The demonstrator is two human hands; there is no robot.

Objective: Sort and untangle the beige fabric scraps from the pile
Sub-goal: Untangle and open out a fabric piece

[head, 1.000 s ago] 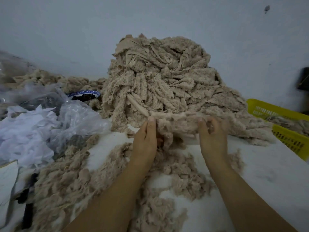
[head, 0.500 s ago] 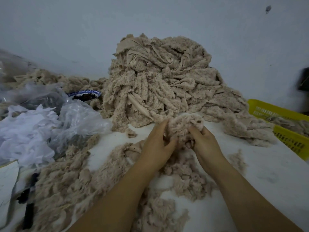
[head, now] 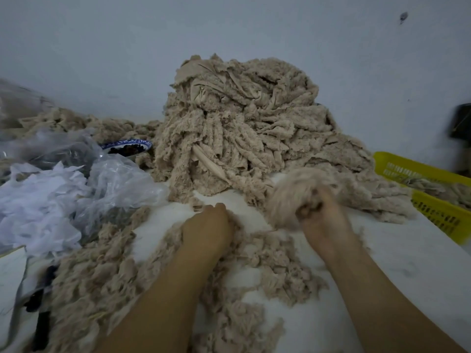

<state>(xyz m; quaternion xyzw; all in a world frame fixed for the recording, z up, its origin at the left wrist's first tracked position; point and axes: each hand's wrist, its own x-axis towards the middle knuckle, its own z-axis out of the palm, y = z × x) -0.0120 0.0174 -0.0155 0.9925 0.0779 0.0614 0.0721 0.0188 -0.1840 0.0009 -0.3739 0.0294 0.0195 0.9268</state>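
Pile [head: 244, 123] is the big thing here, a heap of beige fleecy strips at the back of the table [head: 382, 289], all looped over each other. In front of it a flatter spread of loose scraps [head: 267, 258] runs toward the camera and off to the left, next to some plastic bags [head: 119, 184] with white stuff in them. A yellow basket [head: 438, 212] sits at the right edge with a few beige bits in it, so I'd guess that's where sorted pieces go. The left hand [head: 206, 230] is knuckles-up on the loose scraps with its fingers dug down into them, and I honestly can't tell if that grip has closed on anything or is just pressing. The right hand [head: 323, 220] is blurry, but its grip is clearly curled tight around a fluffy wad [head: 285, 197] right at the foot of the pile. A little blue-patterned bowl [head: 127, 146] peeks out behind the bags. Handling-wise this stuff looks super light, soft and floppy, nothing to break, but the fuzzy edges probably snag on each other. I'd pinch one strip near a free end and draw it out slowly while the other hand pins the clump, since grabbing from the middle would likely drag half the tangle along.
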